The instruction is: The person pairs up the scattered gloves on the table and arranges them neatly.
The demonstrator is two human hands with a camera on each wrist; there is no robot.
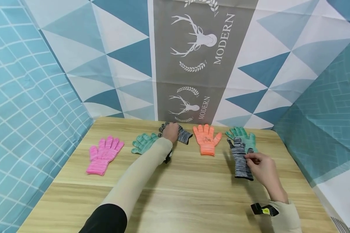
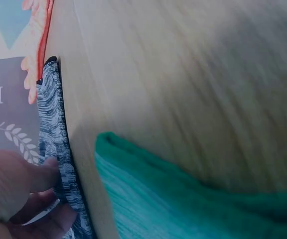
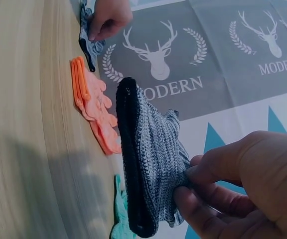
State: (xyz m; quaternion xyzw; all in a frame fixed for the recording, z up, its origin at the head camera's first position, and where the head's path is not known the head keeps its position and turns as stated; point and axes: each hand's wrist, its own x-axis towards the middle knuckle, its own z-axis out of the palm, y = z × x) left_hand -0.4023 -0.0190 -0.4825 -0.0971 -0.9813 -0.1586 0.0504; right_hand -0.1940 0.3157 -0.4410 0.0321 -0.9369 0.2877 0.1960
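The right grip (image 1: pixel 262 167) pinches a grey glove (image 1: pixel 239 158), cuff (image 1: pixel 244 178) toward the person (image 1: pixel 143 165), well right of the twin (image 1: pixel 184 136) the left grip (image 1: pixel 171 131) pinches.

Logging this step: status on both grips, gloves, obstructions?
Right grip pinching gray glove above table. Left grip on second gray glove. Nothing visibly blocking either.

White lettering (image 1: pixel 224 38) is reading MODERN twice on the grey wall panel (image 1: pixel 189 79), beside deer-head emblems (image 1: pixel 205 39); dark print (image 1: pixel 207 139) on the orange glove (image 1: pixel 206 147) is showing too small to read
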